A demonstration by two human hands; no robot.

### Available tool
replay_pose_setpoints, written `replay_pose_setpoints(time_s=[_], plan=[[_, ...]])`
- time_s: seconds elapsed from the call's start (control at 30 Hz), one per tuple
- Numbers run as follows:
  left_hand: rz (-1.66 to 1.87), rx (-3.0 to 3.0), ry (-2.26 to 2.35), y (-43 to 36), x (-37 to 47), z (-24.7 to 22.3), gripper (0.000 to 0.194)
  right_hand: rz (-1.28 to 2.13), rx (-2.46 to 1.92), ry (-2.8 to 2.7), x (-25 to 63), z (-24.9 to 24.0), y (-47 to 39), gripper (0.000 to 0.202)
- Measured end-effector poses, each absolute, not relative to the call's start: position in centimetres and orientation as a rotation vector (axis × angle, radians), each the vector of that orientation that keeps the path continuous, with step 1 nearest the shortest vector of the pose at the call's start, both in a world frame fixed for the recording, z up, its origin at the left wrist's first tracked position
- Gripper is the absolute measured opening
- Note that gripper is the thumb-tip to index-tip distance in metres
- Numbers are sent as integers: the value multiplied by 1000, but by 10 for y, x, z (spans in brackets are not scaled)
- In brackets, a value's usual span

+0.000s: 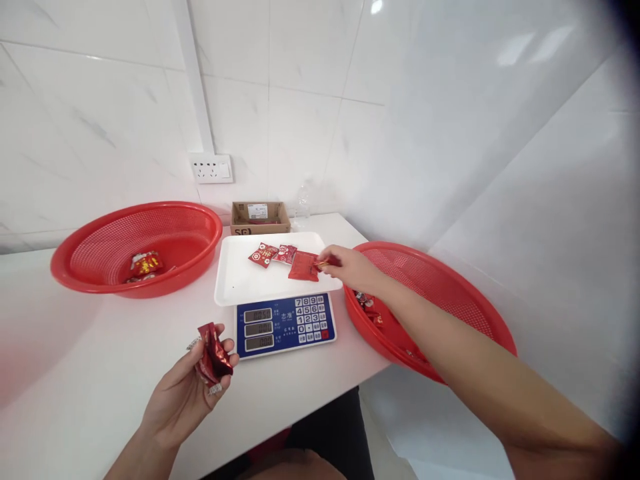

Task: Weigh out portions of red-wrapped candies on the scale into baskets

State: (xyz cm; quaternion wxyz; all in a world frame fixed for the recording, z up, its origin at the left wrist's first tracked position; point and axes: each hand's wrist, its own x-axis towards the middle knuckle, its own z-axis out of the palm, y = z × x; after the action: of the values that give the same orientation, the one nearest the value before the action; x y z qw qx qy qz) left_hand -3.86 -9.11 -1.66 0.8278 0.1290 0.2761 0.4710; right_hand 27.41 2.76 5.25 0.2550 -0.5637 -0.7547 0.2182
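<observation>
Our left hand (183,393) cups red wrappers (214,359); our right hand (346,265) pinches one (330,263) over the tray (234,280), beside three packets (304,267). Our loose left grip could let something slip. The scale (287,317) stands on a white table (280,403) between red baskets (206,241), near a tiled wall (310,53).

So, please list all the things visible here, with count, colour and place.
Tray: 1, white, on scale
Scale: 1, blue and white, on table
Table: 1, white, under scale
Tray packets: at least 3, red, middle
Baskets: 2, red, left and right of tray
Basket packets: count unclear, red, inside both
Box: 1, brown, behind tray
Bottle: 1, clear, right of box
Socket panel: 1, white, on wall
Cable strip: 1, white, above panel
Wall: tiled, white, behind
Clothing: dark, below table
Left hand: 1, left of scale, holding red packets
Right hand: 1, over tray, pinching something red
</observation>
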Motion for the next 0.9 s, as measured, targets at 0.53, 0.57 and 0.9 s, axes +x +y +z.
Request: replay_pose_setpoints(time_s=[0.53, 0.57, 0.9], plan=[[545, 775, 769, -115, -13, -19, 27, 1284, -1429, -1896, 231, 10, -117, 38], [496, 829, 780, -116, -6, -20, 27, 1341, -1404, -1862, 227, 2, -126, 38], [379, 1053, 771, -122, 19, -25, 31, 1236, -1432, -1827, 206, -20, -139, 17]])
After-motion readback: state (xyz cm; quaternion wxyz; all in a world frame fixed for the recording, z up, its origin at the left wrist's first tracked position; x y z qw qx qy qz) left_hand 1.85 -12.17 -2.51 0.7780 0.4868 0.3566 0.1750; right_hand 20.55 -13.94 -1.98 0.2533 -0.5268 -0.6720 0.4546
